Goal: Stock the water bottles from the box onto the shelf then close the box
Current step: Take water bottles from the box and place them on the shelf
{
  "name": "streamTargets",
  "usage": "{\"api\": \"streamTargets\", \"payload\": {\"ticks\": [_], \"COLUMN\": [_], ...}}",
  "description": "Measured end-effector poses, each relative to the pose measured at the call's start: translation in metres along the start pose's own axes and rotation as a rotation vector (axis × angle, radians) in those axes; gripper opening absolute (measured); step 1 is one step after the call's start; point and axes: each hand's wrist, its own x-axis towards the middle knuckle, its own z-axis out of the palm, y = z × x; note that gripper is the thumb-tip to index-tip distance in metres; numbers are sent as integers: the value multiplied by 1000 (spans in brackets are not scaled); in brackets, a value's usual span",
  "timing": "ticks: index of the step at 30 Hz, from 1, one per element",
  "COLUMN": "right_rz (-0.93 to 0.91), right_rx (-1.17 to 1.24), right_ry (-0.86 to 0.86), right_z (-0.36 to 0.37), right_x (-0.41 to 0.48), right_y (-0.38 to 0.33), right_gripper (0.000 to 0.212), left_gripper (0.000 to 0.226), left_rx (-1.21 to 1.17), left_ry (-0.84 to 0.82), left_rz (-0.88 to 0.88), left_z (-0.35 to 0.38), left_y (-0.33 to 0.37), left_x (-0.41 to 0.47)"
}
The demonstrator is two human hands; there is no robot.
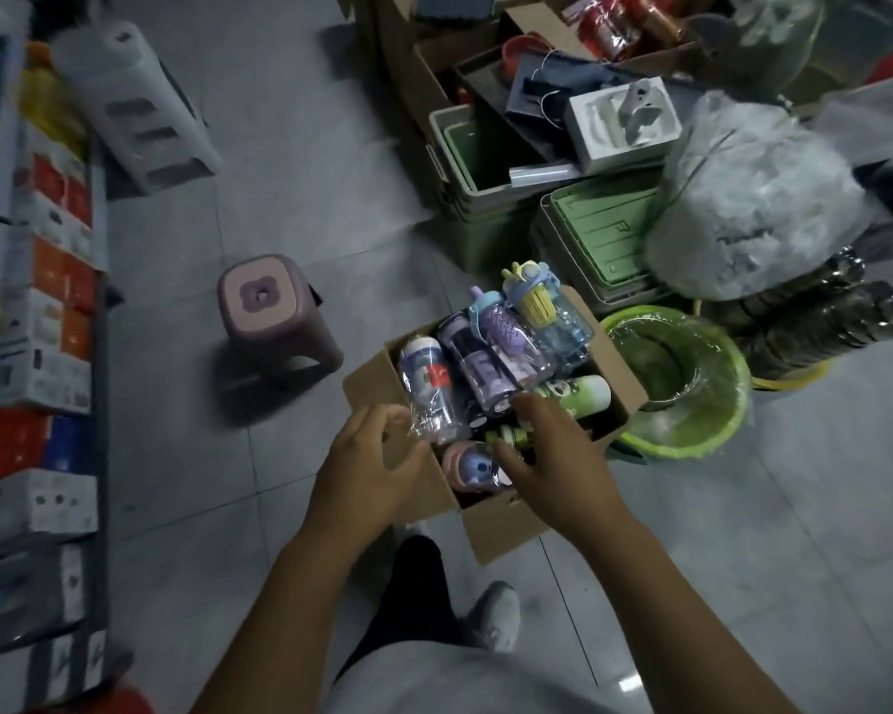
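The box [506, 528] sits open on the floor in front of us, flaps down, so we can reach in from above. The water bottles [485, 363] are still inside it, each in clear wrap. Most lie side by side and fill the box to its top, and two at its far side stick up past the rim. We judge that stocking has hardly begun.

The shelf [47, 322] runs well to the left of the box. A pink stool [269, 301] stands on the floor between them, and a green bucket [656, 445] is just beside the box on the right.

Our left hand [377, 456] is at the near left corner of the box. Its fingers are curled at the loose wrap of the white-capped bottle [426, 373]. The blur keeps us from telling whether it pinches that wrap or only touches it.

Our right hand [547, 445] reaches into the near right part of the box with fingers spread and fairly straight. It hangs over the bottles beside the green bottle [583, 391] and grips nothing we can see. We judge it is picking out the next one to lift.
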Motion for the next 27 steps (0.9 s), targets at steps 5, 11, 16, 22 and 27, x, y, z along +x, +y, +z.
{"api": "streamTargets", "payload": {"ticks": [5, 11, 16, 22, 27], "right_rz": [194, 381, 426, 456, 454], "right_rx": [-49, -44, -107, -173, -142], "right_ry": [-44, 0, 43, -44, -196], "right_z": [24, 20, 10, 12, 19], "right_x": [87, 178, 234, 276, 278], "right_y": [22, 50, 85, 115, 135], "right_gripper": [43, 46, 49, 71, 97], "left_gripper": [34, 37, 44, 58, 143], "left_rx": [-37, -74, -229, -414, -395], "left_ry": [-191, -331, -403, -199, -156], "left_rz": [-161, -236, -364, -608, -776], "left_z": [25, 55, 96, 169, 205], "left_y": [-20, -32, -6, 22, 31], "left_x": [107, 196, 241, 276, 284]}}
